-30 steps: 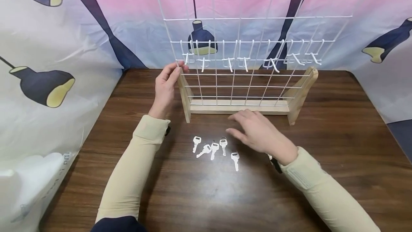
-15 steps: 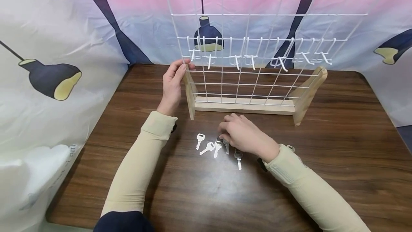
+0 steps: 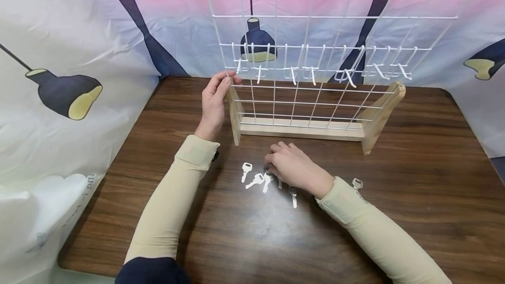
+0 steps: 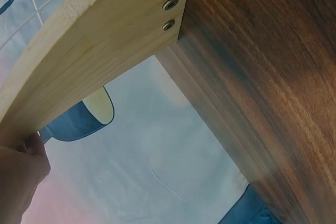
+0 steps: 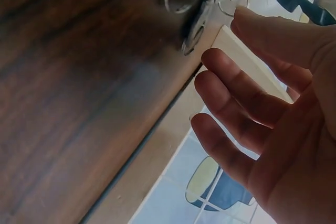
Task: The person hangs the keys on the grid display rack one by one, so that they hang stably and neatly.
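My left hand [image 3: 213, 108] grips the top of the left wooden side panel [image 3: 235, 119] of a white wire grid rack; its fingertips are hidden behind it. In the left wrist view, a bit of that hand [image 4: 21, 179] shows at the panel's far end. My right hand [image 3: 293, 168] is low over the silver keys, covering the head of one key [image 3: 280, 183]. In the right wrist view, the thumb tip overlaps a key's small ring [image 5: 221, 10]; the other visible fingers are loosely bent. The index fingertip is hidden, so I cannot tell whether it pinches the ring.
Other keys lie close by: one key [image 3: 246, 170] to the left, another key [image 3: 293, 198] in front, and one key [image 3: 357, 183] beside my right sleeve. White hooks [image 3: 293, 73] line the grid. Patterned cloth [image 3: 177, 21] hangs behind the dark wood table [image 3: 236, 231].
My right hand has come down and left onto the keys, its fingers bending more. A key by the right sleeve has come into view. My left hand keeps its grip on the panel.
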### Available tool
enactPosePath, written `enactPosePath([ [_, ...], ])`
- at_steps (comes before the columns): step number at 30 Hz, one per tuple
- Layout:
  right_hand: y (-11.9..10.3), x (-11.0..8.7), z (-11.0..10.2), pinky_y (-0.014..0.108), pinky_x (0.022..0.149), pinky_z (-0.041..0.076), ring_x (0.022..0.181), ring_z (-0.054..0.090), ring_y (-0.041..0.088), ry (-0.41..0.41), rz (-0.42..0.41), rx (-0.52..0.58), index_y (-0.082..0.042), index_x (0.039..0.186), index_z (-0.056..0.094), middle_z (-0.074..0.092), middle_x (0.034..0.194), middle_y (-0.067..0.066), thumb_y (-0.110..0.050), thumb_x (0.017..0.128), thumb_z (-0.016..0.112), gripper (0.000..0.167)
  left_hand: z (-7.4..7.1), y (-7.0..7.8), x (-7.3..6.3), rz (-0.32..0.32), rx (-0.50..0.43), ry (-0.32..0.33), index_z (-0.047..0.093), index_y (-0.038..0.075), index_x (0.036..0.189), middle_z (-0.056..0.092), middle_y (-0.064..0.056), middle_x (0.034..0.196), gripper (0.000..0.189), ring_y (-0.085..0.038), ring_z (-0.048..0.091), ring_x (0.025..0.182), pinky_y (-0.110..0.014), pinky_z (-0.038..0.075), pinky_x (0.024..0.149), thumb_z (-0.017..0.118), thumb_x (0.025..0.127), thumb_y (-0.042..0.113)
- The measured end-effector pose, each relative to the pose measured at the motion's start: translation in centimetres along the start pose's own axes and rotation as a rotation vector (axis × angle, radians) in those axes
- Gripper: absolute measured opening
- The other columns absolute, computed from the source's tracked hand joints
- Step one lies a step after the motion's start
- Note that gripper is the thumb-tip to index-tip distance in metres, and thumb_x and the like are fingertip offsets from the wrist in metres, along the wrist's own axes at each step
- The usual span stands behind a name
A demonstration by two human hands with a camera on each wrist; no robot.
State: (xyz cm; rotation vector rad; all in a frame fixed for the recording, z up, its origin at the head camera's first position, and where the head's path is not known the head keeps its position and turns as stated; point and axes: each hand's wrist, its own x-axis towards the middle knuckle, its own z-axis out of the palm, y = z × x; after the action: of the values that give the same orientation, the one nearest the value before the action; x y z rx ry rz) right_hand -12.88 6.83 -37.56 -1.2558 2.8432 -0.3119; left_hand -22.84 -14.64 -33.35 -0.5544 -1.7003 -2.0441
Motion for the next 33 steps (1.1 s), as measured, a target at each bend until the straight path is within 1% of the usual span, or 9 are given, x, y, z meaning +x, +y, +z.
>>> enactPosePath([
  [6, 0.07, 0.22, 0.37, 0.039, 0.077, 0.047, 0.092, 0.053, 0.019, 0.003, -0.005, 0.001, -0.021, 0.089, 0.073, 0.057, 0.088, -0.005, -0.018, 0.085, 0.075, 0.006, 0.09, -0.10, 0.06, 0.022, 0.006, 0.001, 0.059, -0.009, 0.113, 0.069, -0.007, 0.096, 0.024, -0.024, 0.063, 0.093, -0.029, 0.049, 0.082, 0.047, 0.101, 0.008],
  [13, 0.24, 0.23, 0.56, 0.037, 0.074, 0.046, 0.091, 0.054, 0.020, 0.006, -0.016, -0.014, -0.019, 0.086, 0.072, 0.058, 0.088, -0.004, -0.018, 0.086, 0.074, 0.002, 0.18, -0.19, 0.03, 0.030, 0.006, 0.004, 0.060, -0.009, 0.112, 0.068, -0.011, 0.096, 0.024, -0.038, 0.060, 0.095, -0.030, 0.050, 0.083, 0.047, 0.101, 0.008],
  [15, 0.28, 0.18, 0.62, 0.037, 0.074, 0.047, 0.090, 0.054, 0.020, 0.008, -0.021, -0.015, -0.020, 0.086, 0.072, 0.058, 0.088, -0.004, -0.018, 0.086, 0.074, 0.003, 0.18, -0.17, 0.00, 0.031, 0.009, 0.004, 0.058, -0.012, 0.112, 0.068, -0.010, 0.096, 0.025, -0.037, 0.061, 0.094, -0.030, 0.050, 0.083, 0.047, 0.101, 0.008],
  [18, 0.29, 0.13, 0.72, 0.037, 0.073, 0.047, 0.090, 0.054, 0.019, 0.007, -0.030, -0.002, -0.021, 0.086, 0.071, 0.057, 0.087, -0.004, -0.017, 0.086, 0.074, 0.004, 0.09, -0.17, -0.07, 0.035, 0.020, 0.007, 0.054, -0.016, 0.114, 0.068, -0.009, 0.096, 0.029, -0.027, 0.063, 0.092, -0.030, 0.051, 0.082, 0.047, 0.101, 0.009],
  [20, 0.32, 0.03, 0.74, 0.037, 0.074, 0.047, 0.089, 0.054, 0.018, 0.007, -0.033, 0.005, -0.021, 0.085, 0.070, 0.056, 0.086, -0.005, -0.018, 0.086, 0.073, 0.005, 0.11, -0.20, -0.08, 0.039, 0.015, 0.008, 0.052, -0.018, 0.114, 0.068, -0.012, 0.096, 0.030, -0.021, 0.064, 0.090, -0.030, 0.051, 0.082, 0.046, 0.101, 0.008],
  [23, 0.37, -0.14, 0.72, 0.036, 0.074, 0.047, 0.089, 0.053, 0.018, 0.007, -0.035, 0.013, -0.022, 0.085, 0.069, 0.054, 0.085, -0.006, -0.019, 0.087, 0.073, 0.005, 0.13, -0.33, -0.07, 0.046, 0.004, 0.006, 0.053, -0.018, 0.114, 0.067, -0.017, 0.096, 0.029, -0.018, 0.064, 0.089, -0.031, 0.051, 0.083, 0.046, 0.101, 0.007],
  [26, 0.38, -0.30, 0.60, 0.036, 0.074, 0.047, 0.089, 0.052, 0.017, 0.000, -0.039, 0.036, -0.023, 0.085, 0.068, 0.053, 0.086, -0.007, -0.020, 0.087, 0.073, 0.005, 0.09, -0.41, -0.06, 0.049, -0.012, 0.003, 0.057, -0.013, 0.112, 0.066, -0.019, 0.096, 0.025, -0.022, 0.064, 0.088, -0.032, 0.052, 0.084, 0.047, 0.101, 0.007],
  [30, 0.32, -0.53, 0.35, 0.035, 0.073, 0.047, 0.090, 0.052, 0.016, -0.009, -0.052, 0.088, -0.023, 0.087, 0.069, 0.054, 0.088, -0.008, -0.020, 0.087, 0.073, 0.005, 0.03, -0.47, -0.07, 0.044, -0.023, 0.002, 0.061, -0.005, 0.110, 0.067, -0.012, 0.096, 0.021, -0.032, 0.062, 0.089, -0.033, 0.053, 0.084, 0.047, 0.101, 0.007],
  [33, 0.24, -0.64, 0.11, 0.034, 0.073, 0.047, 0.090, 0.053, 0.016, -0.009, -0.065, 0.123, -0.022, 0.088, 0.068, 0.054, 0.088, -0.008, -0.019, 0.087, 0.072, 0.005, 0.01, -0.48, -0.06, 0.042, -0.027, 0.002, 0.062, -0.003, 0.109, 0.068, -0.009, 0.095, 0.020, -0.038, 0.060, 0.091, -0.032, 0.052, 0.084, 0.047, 0.100, 0.007],
])
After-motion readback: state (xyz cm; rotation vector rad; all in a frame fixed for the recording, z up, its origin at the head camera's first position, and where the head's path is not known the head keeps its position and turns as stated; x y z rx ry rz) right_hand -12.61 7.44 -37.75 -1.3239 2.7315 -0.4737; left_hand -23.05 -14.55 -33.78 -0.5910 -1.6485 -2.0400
